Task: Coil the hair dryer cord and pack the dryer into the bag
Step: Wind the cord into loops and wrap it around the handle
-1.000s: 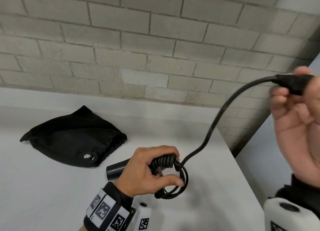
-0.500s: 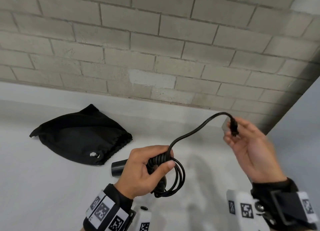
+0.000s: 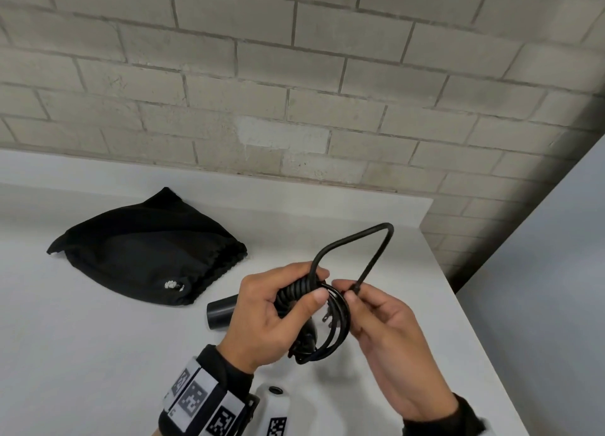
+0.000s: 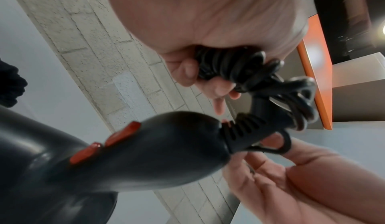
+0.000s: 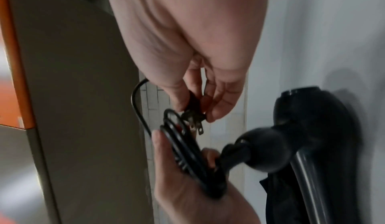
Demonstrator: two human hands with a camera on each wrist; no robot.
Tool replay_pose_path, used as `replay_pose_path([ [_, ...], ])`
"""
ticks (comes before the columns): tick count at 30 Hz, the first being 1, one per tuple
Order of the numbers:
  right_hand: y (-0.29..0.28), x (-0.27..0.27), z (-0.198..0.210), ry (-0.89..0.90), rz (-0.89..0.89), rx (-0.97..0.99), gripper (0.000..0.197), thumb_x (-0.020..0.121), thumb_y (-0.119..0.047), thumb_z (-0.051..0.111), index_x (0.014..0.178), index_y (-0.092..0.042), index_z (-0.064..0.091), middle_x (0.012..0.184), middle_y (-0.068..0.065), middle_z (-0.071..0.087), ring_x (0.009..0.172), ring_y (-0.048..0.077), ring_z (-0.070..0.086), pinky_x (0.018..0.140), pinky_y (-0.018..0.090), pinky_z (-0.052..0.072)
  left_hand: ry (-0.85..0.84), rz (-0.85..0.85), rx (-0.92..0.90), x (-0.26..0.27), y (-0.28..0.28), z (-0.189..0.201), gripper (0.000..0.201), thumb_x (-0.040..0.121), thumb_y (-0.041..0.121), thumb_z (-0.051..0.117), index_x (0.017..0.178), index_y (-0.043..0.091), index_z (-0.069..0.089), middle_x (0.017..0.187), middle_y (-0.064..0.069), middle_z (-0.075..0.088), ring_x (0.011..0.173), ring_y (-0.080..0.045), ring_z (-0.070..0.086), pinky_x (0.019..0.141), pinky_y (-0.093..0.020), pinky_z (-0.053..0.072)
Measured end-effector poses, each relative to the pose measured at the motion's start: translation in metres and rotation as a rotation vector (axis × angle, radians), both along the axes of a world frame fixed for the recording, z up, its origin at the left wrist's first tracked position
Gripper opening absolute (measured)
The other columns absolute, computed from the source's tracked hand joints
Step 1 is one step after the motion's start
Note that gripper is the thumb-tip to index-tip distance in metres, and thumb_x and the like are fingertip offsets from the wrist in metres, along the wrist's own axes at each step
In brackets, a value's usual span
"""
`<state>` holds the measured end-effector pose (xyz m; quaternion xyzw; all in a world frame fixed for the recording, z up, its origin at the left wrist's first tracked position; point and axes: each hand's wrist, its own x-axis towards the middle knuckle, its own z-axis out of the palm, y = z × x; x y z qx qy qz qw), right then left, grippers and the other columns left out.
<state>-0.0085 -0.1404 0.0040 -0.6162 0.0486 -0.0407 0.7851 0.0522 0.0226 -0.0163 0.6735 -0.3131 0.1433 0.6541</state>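
Note:
My left hand [image 3: 275, 308] grips the coiled black cord [image 3: 334, 334] in several loops above the white table [image 3: 82, 353]. The black hair dryer [image 4: 116, 155], with orange switches on its handle, hangs under that hand; its nozzle [image 3: 220, 314] pokes out to the left. My right hand [image 3: 370, 308] pinches the plug [image 5: 192, 115] at the cord's end, right against the coil, prongs bare. One last free loop of cord [image 3: 360, 242] arches above both hands. The black drawstring bag [image 3: 144, 249] lies flat at the left, mouth toward the dryer.
A grey brick wall [image 3: 294, 92] runs behind the table. The table's right edge [image 3: 458, 308] drops off beside my right hand. An orange-edged panel [image 4: 316, 73] shows in the wrist views.
My right hand has brought the plug from high on the right down and left to the coil. The long free stretch of cord has shrunk to one short loop. The left hand barely moved.

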Motion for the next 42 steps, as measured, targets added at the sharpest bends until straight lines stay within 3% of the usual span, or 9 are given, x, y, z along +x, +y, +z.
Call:
replay_pose_path([
  [4,0.014,-0.004,0.006,0.033,0.089,0.080,0.041,0.079,-0.006,0.068,0.119,-0.005,0.059,0.096,0.026,0.073,0.080,0.031,0.072,0.069,0.031,0.058,0.004,-0.039,0.005,-0.002,-0.003,-0.001,0.027,0.093,0.028,0.065,0.111,0.010,0.072,0.094,-0.004,0.076,0.085,-0.026,0.074,0.071,-0.049,0.058],
  [8,0.017,-0.009,0.008,0.060,0.103,0.144,0.046,0.080,-0.011,0.069,0.120,-0.010,0.049,0.087,0.022,0.074,0.075,0.029,0.073,0.064,0.029,0.057,0.028,-0.042,-0.001,-0.004,-0.004,-0.003,0.026,0.092,0.026,0.065,0.111,0.010,0.071,0.093,-0.006,0.076,0.085,-0.028,0.074,0.072,-0.050,0.058],
  [19,0.011,-0.010,-0.005,0.008,0.179,0.217,0.051,0.073,-0.017,0.079,0.115,-0.012,0.051,0.087,0.027,0.070,0.074,0.029,0.068,0.070,0.033,0.056,0.117,-0.053,-0.043,-0.006,-0.005,-0.003,0.027,0.088,0.031,0.067,0.107,0.011,0.071,0.093,-0.007,0.075,0.083,-0.027,0.073,0.073,-0.050,0.058],
  [25,0.009,-0.018,-0.007,-0.050,0.189,0.141,0.046,0.070,-0.018,0.068,0.114,-0.016,0.055,0.088,0.028,0.070,0.081,0.029,0.066,0.075,0.030,0.055,0.112,-0.048,-0.026,-0.007,-0.007,-0.003,0.023,0.087,0.029,0.068,0.101,0.011,0.070,0.087,-0.004,0.073,0.078,-0.024,0.072,0.071,-0.045,0.058],
  [28,0.014,-0.028,-0.009,-0.146,0.101,-0.057,0.061,0.065,-0.008,0.058,0.119,-0.030,0.039,0.094,0.015,0.074,0.085,0.023,0.068,0.077,0.028,0.055,0.115,-0.031,-0.025,-0.007,-0.009,-0.003,0.023,0.086,0.030,0.068,0.100,0.012,0.068,0.081,-0.005,0.071,0.072,-0.023,0.069,0.066,-0.044,0.057],
  [32,0.025,-0.036,-0.016,-0.301,-0.053,-0.506,0.067,0.083,-0.002,0.066,0.115,-0.052,0.035,0.097,-0.007,0.075,0.090,0.015,0.070,0.079,0.020,0.054,0.103,-0.032,-0.002,-0.008,-0.013,-0.004,0.021,0.087,0.030,0.068,0.100,0.014,0.068,0.081,-0.003,0.070,0.074,-0.023,0.069,0.067,-0.042,0.057],
  [35,0.020,-0.034,-0.018,-0.427,-0.130,-0.784,0.050,0.085,-0.024,0.060,0.112,-0.062,0.044,0.105,-0.020,0.068,0.086,0.008,0.069,0.072,0.024,0.057,0.071,-0.021,0.026,-0.008,-0.015,-0.004,0.019,0.088,0.027,0.068,0.101,0.013,0.069,0.084,0.000,0.071,0.078,-0.023,0.070,0.071,-0.043,0.057],
  [39,0.008,-0.032,-0.007,-0.584,-0.307,-1.149,0.029,0.081,-0.039,0.062,0.110,-0.042,0.058,0.100,-0.015,0.067,0.078,0.003,0.062,0.065,0.027,0.052,0.036,0.013,0.045,-0.009,-0.015,-0.004,0.022,0.089,0.032,0.068,0.101,0.013,0.070,0.083,0.001,0.072,0.075,-0.022,0.070,0.068,-0.044,0.056],
  [42,-0.003,-0.033,0.016,-0.617,-0.400,-1.131,0.021,0.076,-0.044,0.072,0.093,-0.034,0.064,0.115,-0.005,0.062,0.093,0.016,0.061,0.074,0.028,0.047,0.002,0.051,0.089,-0.009,-0.015,-0.003,0.023,0.089,0.038,0.070,0.100,0.018,0.069,0.077,0.002,0.069,0.063,-0.022,0.065,0.059,-0.043,0.053],
])
